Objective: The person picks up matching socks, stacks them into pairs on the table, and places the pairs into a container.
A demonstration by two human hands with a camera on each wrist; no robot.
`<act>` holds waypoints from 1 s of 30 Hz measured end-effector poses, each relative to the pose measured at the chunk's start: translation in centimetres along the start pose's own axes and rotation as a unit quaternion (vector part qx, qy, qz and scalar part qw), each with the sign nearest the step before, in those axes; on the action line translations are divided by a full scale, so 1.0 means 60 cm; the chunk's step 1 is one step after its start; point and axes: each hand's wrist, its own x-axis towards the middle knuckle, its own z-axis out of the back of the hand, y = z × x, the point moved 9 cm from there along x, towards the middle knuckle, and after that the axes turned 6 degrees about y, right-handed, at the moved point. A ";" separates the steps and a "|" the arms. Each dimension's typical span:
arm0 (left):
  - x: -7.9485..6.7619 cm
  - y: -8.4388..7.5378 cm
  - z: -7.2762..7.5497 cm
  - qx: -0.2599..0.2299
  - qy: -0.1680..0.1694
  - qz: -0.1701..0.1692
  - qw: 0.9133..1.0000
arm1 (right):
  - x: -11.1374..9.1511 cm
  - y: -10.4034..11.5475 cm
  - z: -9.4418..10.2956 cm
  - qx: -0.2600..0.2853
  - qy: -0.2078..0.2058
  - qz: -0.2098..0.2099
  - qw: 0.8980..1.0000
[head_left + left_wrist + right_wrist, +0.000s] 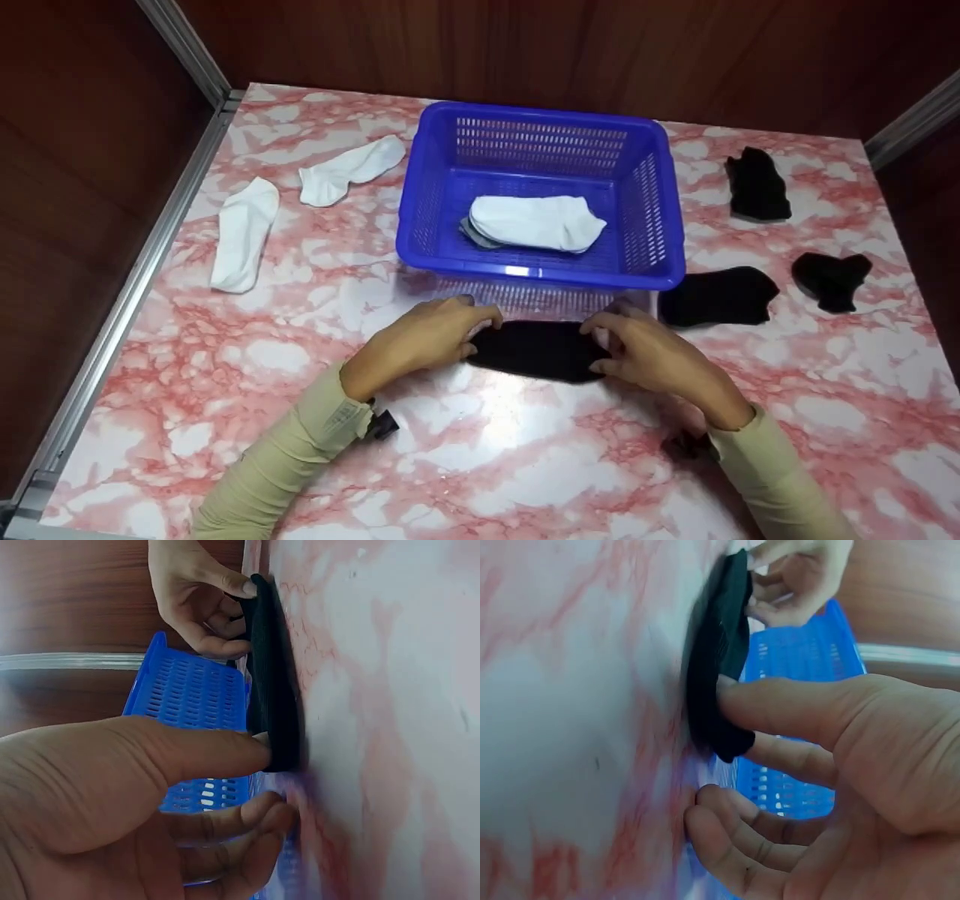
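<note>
A black sock (pixel 536 349) lies stretched lengthwise between my two hands, in front of the blue basket. My left hand (pixel 429 335) pinches its left end; the left wrist view shows the thumb on the sock (pixel 271 690) near its edge. At the opposite end my right hand (pixel 645 347) grips the sock with thumb and forefinger, the other fingers curled below it in the right wrist view. Inside the blue basket (pixel 541 279), white socks (pixel 536 223) lie flat over a grey sock (pixel 480 235).
Two single white socks (pixel 246 236) (pixel 352 171) lie left of the basket. On the right are several black socks: one (pixel 720 296) by the basket's corner, a crumpled one (pixel 832 280) and one (pixel 757 185) farther back. Wooden panels (pixel 525 49) border the marbled table (pixel 480 472).
</note>
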 end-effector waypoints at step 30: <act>-0.009 -0.006 0.024 0.001 -0.044 0.013 0.999 | -0.010 0.015 0.024 -0.002 -0.010 0.035 0.999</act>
